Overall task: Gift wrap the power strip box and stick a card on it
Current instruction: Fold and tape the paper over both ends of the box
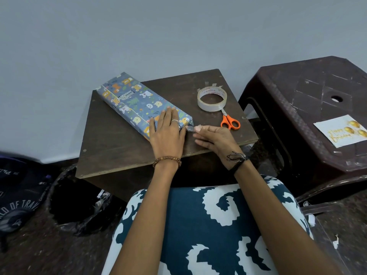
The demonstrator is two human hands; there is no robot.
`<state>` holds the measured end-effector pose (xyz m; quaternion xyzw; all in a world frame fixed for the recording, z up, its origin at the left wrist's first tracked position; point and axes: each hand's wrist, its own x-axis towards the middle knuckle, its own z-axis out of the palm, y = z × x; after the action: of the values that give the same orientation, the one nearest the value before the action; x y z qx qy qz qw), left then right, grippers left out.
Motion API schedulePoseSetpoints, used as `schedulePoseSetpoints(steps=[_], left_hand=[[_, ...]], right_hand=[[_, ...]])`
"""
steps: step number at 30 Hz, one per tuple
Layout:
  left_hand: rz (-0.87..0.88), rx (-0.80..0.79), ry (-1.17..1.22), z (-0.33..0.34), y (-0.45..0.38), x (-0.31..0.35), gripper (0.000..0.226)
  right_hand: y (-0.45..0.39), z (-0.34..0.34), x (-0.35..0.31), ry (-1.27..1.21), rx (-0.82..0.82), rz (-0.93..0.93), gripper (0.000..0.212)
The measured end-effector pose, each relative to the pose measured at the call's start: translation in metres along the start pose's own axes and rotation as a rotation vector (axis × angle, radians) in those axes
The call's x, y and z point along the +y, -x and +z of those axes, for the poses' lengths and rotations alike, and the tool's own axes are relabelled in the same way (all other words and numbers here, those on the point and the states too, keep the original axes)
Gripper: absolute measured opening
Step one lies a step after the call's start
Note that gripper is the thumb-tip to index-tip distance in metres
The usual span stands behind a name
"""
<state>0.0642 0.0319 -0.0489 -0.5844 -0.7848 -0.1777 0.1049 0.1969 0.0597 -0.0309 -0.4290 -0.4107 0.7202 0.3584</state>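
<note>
The power strip box [137,102] lies diagonally on a small dark wooden table [119,143], covered in blue paper with cartoon animals. My left hand [166,133] presses flat on the box's near end, fingers spread. My right hand [214,138] pinches a short piece of clear tape [191,128] at the box's near end flap. A white "Happy Birthday" card [341,131] with gold balloons lies on a dark plastic stool at the right.
A roll of clear tape [211,98] and orange-handled scissors [230,121] sit on the table's right part. The brown plastic stool [309,92] stands right of the table. A black bag-lined bin [77,199] and a dark backpack [17,195] are on the floor at left.
</note>
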Motion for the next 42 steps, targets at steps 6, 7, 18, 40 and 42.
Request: schedulePoseSetpoints(steps=[6, 7, 18, 40, 42], left_hand=[[0.0, 0.013, -0.003, 0.002, 0.0, -0.001, 0.052], [-0.001, 0.026, -0.003, 0.003, 0.0, -0.001, 0.051], [0.0, 0.046, 0.015, 0.002, 0.0, 0.0, 0.052], [0.023, -0.055, -0.026, 0.0, -0.001, -0.004, 0.06], [0.03, -0.018, -0.055, 0.001, 0.0, -0.005, 0.062]], right_hand=[[-0.009, 0.014, 0.008, 0.032, 0.085, -0.045, 0.02], [-0.01, 0.016, 0.009, 0.034, 0.119, -0.057, 0.02], [-0.018, 0.032, 0.027, 0.295, 0.404, -0.16, 0.015], [-0.019, 0.05, 0.031, 0.473, 0.68, -0.329, 0.005], [-0.021, 0.05, 0.032, 0.458, 0.68, -0.329, 0.007]])
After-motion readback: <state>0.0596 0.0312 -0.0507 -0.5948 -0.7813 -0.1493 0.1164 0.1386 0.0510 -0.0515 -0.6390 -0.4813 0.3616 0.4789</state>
